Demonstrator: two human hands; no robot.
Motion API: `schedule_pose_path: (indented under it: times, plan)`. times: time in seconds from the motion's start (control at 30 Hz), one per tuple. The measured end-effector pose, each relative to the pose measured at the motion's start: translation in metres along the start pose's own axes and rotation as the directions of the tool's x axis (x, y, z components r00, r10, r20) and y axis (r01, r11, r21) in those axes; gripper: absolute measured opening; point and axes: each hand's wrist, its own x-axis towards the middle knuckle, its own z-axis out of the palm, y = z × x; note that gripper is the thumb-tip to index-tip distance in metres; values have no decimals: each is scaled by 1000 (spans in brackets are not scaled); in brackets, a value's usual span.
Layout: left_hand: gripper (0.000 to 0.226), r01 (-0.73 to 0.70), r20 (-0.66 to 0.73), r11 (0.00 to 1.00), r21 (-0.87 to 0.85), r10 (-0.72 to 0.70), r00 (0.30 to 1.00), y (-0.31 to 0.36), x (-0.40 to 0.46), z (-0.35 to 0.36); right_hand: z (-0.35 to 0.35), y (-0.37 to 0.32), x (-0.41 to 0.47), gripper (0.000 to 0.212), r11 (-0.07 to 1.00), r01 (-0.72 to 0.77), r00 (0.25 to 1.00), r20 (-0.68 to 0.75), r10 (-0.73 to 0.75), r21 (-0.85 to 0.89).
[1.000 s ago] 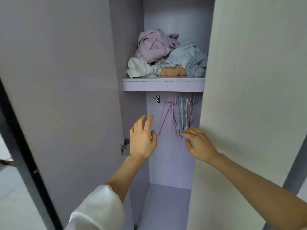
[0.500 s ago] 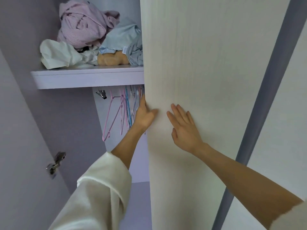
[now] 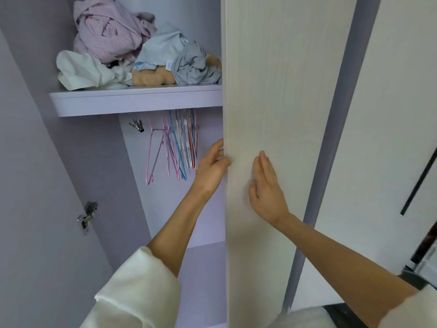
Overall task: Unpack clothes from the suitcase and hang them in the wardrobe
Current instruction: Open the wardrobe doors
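Observation:
The wardrobe stands open in front of me, its pale right door (image 3: pixel 279 91) seen nearly edge-on. My left hand (image 3: pixel 211 168) grips that door's inner edge, thumb on the front face and fingers behind it. My right hand (image 3: pixel 267 188) presses flat against the door's outer face, fingers straight. Several thin pink, blue and white hangers (image 3: pixel 176 143) hang empty under the shelf (image 3: pixel 134 100). On the shelf lies a heap of crumpled clothes: pink striped (image 3: pixel 106 31), white (image 3: pixel 78 72), light blue (image 3: pixel 163 43), grey (image 3: pixel 194 67) and tan (image 3: pixel 153 76). No suitcase is in view.
The left door (image 3: pixel 35 185) stands swung open with a metal hinge (image 3: pixel 87 214) on its inner side. A metal clip (image 3: pixel 137 125) hangs beside the hangers. To the right are a grey post (image 3: pixel 331 150) and another white panel (image 3: pixel 387 138).
My view swung right. My left hand went from the middle of the opening to the right door's edge and took hold of it; my right hand moved onto the door's outer face.

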Motion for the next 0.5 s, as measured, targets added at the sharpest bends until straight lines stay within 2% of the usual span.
schedule_pose_path:
  times: [0.1, 0.27, 0.4, 0.5]
  plan:
    - [43, -42, 120, 998, -46, 48, 992, 17, -36, 24, -27, -10, -34, 59, 986, -120, 991, -35, 125, 118]
    - [43, -73, 323, 995, -64, 89, 942, 38, -75, 80, -86, 2, -87, 55, 902, -288, 952, -7, 307, 321]
    - [48, -171, 388, 983, 67, 132, 912, 46, -79, 123, -136, 18, -113, 44, 864, -350, 922, -27, 385, 362]
    - [47, -276, 421, 952, 129, 200, 885, 50, -74, 153, -170, 29, -130, 46, 835, -381, 896, -62, 439, 397]
